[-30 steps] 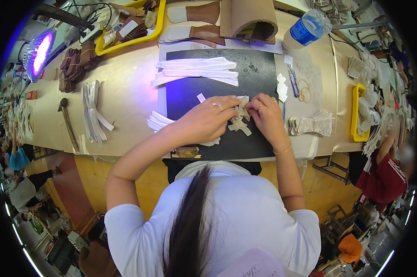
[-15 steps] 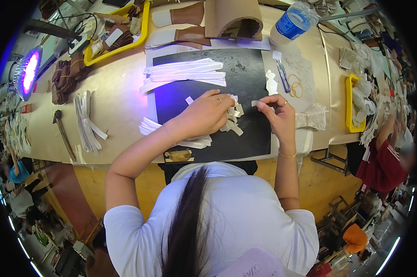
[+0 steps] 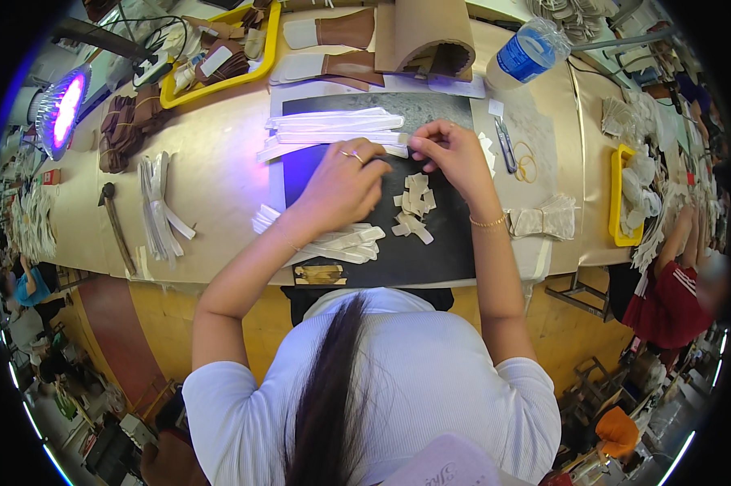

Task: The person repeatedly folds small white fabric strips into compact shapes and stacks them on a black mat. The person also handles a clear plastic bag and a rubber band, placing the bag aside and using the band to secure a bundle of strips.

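My right hand (image 3: 454,154) pinches a small off-white piece (image 3: 402,138) between thumb and fingers, at the right end of a row of white strips (image 3: 333,124). My left hand (image 3: 343,182) is bent over the lower edge of these strips, fingers loosely curled and apart, with nothing visible in them; its thumb side is partly hidden. Below and between both hands, a loose heap of small off-white pieces (image 3: 415,202) lies on the black mat (image 3: 450,235). A second bundle of white strips (image 3: 345,243) lies under my left forearm, partly covered by it.
Right of the mat are a cutter knife (image 3: 505,146), rubber bands (image 3: 526,167) and a wrapped white bundle (image 3: 543,219). To the left lie a hammer (image 3: 117,227) and tied strips (image 3: 158,206). A yellow tray (image 3: 169,91), a lamp (image 3: 61,112) and a bottle (image 3: 523,53) stand farther back.
Both hands have moved up from the heap of small pieces to the row of white strips. My right hand has carried the small piece leftward to the strips' right end.
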### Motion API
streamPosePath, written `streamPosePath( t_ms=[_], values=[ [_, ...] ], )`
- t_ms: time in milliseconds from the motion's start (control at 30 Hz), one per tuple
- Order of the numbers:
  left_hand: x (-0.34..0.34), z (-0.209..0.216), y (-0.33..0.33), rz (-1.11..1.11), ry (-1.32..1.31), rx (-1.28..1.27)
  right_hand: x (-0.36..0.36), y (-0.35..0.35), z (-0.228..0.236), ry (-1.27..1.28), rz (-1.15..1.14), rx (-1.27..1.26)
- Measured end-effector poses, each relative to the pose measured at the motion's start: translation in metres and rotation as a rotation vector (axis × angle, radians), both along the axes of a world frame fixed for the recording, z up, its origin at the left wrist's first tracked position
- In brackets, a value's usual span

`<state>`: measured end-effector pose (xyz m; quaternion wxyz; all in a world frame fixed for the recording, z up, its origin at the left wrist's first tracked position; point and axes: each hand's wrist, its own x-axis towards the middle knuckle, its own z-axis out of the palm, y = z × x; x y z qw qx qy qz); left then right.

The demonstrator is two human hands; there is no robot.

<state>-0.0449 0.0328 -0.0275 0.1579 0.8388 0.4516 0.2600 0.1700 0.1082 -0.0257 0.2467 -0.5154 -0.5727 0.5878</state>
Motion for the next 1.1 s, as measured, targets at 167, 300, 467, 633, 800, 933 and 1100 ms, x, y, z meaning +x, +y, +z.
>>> streamPosePath(
  t_ms=[167, 300, 467, 633, 800, 933, 1100],
  values=[
    [-0.023, -0.008, -0.003, 0.098, 0.086, 0.024, -0.033, 0.017, -0.013, -0.161, 0.141, 0.116],
    [-0.025, -0.014, -0.004, 0.109, 0.115, 0.014, -0.042, 0.020, -0.009, -0.305, 0.193, 0.210],
    [-0.025, -0.015, -0.002, 0.094, 0.163, 0.035, -0.046, 0.022, -0.012, -0.355, 0.185, 0.291],
    [-0.022, -0.016, 0.003, 0.102, 0.159, 0.055, -0.048, 0.023, -0.011, -0.388, 0.194, 0.299],
    [-0.020, -0.017, 0.006, 0.111, 0.201, 0.070, -0.048, 0.022, -0.012, -0.364, 0.185, 0.296],
    [-0.018, -0.016, 0.008, 0.117, 0.250, 0.038, -0.049, 0.021, -0.021, -0.409, 0.171, 0.413],
    [-0.015, -0.014, 0.010, 0.121, 0.320, 0.006, -0.048, 0.017, -0.017, -0.533, 0.141, 0.417]
  ],
)
